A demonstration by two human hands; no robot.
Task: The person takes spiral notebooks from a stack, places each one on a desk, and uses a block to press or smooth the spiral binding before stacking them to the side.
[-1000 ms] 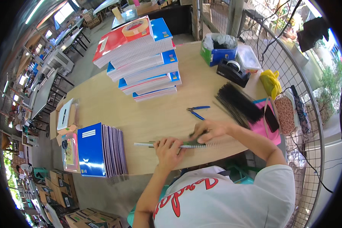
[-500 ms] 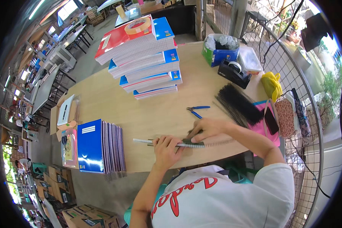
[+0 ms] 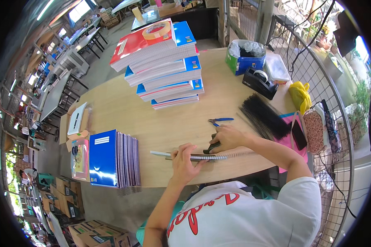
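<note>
A notebook point(image 3: 157, 153) stands edge-on near the table's front edge, its pages seen as a thin pale strip. My left hand point(image 3: 185, 162) is closed around it, the fingers over the far side and the thumb on the near side. From its right end a loose wire coil point(image 3: 240, 155) runs on to the right, partly threaded along the notebook's edge. My right hand point(image 3: 230, 138) is closed on a dark, narrow piece point(image 3: 212, 147) just beyond the notebook; its kind is unclear. Blue-handled cutting pliers point(image 3: 221, 120) lie beyond that hand.
Spiral notebooks point(image 3: 103, 158) are stacked at left. A tall notebook pile point(image 3: 169, 70) bears a tape roll point(image 3: 156, 31). Black coils point(image 3: 264, 115), a tape dispenser point(image 3: 259, 82), a box point(image 3: 245, 61), a yellow bag point(image 3: 300, 96) and a phone point(image 3: 299, 135) sit at right.
My right hand has drawn the dark piece off the notebook's edge, a little away from me. My left hand keeps its hold, its fingers slightly shifted. The whole view has shifted slightly.
</note>
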